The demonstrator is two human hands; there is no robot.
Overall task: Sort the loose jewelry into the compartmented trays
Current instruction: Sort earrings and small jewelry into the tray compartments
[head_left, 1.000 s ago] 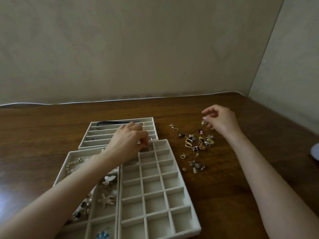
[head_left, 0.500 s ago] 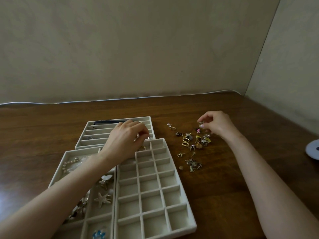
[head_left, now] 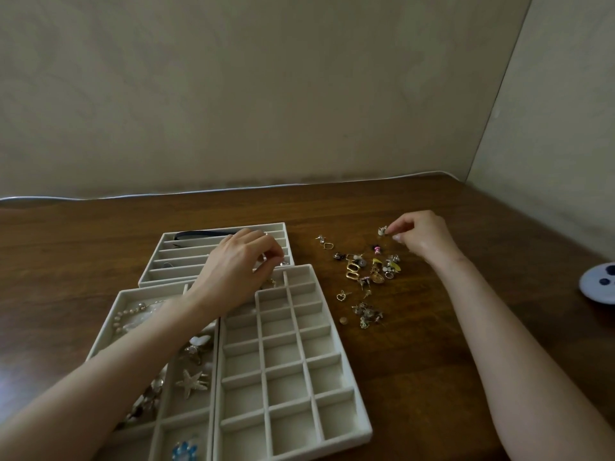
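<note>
Loose jewelry (head_left: pixel 364 276), mostly small gold and silver earrings, lies scattered on the brown table right of the trays. My right hand (head_left: pixel 421 236) hovers over the far side of the pile and pinches a small white earring (head_left: pixel 382 231) between thumb and forefinger. My left hand (head_left: pixel 238 266) rests over the far end of the gridded tray (head_left: pixel 332 331), fingers pinched on a small silver piece that I cannot make out clearly. A slotted tray (head_left: pixel 186 261) lies behind it. A third tray (head_left: pixel 133 296) at the left holds pearls, a starfish brooch (head_left: pixel 192 382) and a blue flower piece (head_left: pixel 184 450).
A white dish with dark blue spots (head_left: pixel 599 282) sits at the table's right edge. A white cable (head_left: pixel 199 191) runs along the back of the table under the beige wall. A second wall closes in on the right.
My right hand dipped toward the pile, then lifted to its far edge with a small white earring pinched. My left hand stayed over the tray's far end.
</note>
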